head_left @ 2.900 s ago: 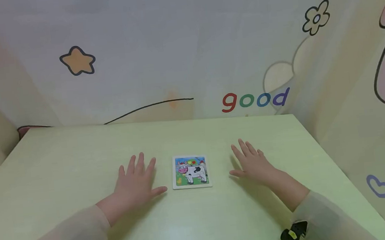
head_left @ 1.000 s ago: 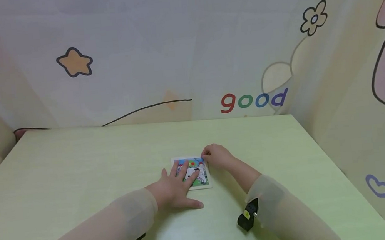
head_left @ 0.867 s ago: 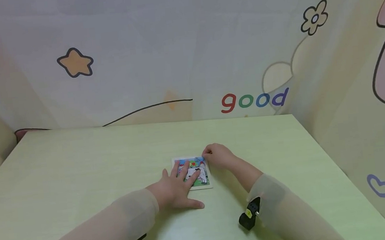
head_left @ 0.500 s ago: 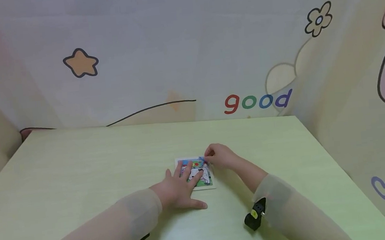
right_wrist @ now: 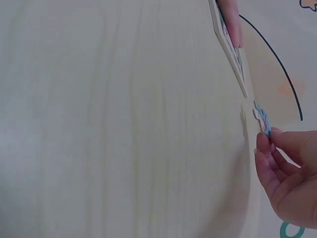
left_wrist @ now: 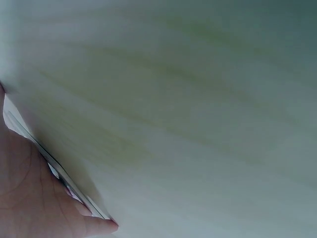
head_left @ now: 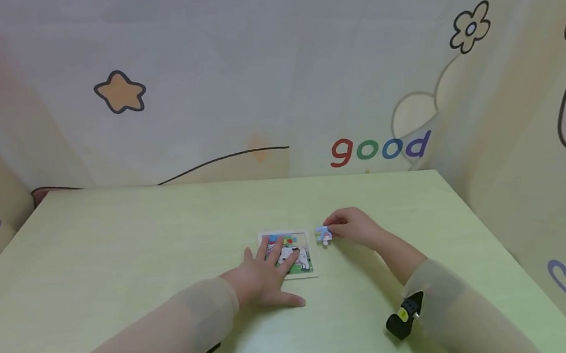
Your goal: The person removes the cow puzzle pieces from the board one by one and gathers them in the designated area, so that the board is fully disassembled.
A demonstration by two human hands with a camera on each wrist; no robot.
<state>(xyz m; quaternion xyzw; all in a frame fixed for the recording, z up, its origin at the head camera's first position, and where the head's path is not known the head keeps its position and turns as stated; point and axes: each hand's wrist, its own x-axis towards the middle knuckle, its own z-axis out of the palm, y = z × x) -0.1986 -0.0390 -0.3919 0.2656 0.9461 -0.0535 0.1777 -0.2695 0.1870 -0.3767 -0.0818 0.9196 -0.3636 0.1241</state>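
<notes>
A small jigsaw puzzle with a cow picture lies flat in its white frame on the table. My left hand rests on it with spread, straight fingers, covering its left part. At the puzzle's upper right corner a gap shows the pale backing. To the right of the frame, my right hand pinches a blue jigsaw piece between thumb and fingers. In the right wrist view that puzzle piece is held just above the table, apart from the frame. The left wrist view shows the frame's edge beneath the palm.
The pale green table extends around the puzzle. Behind it hangs a printed cloth wall with a star and the word "good". A black wrist camera sits under the right sleeve.
Both hands came in from beside the puzzle; the left settled on it. The right hand took the upper right piece out of the frame and moved it right.
</notes>
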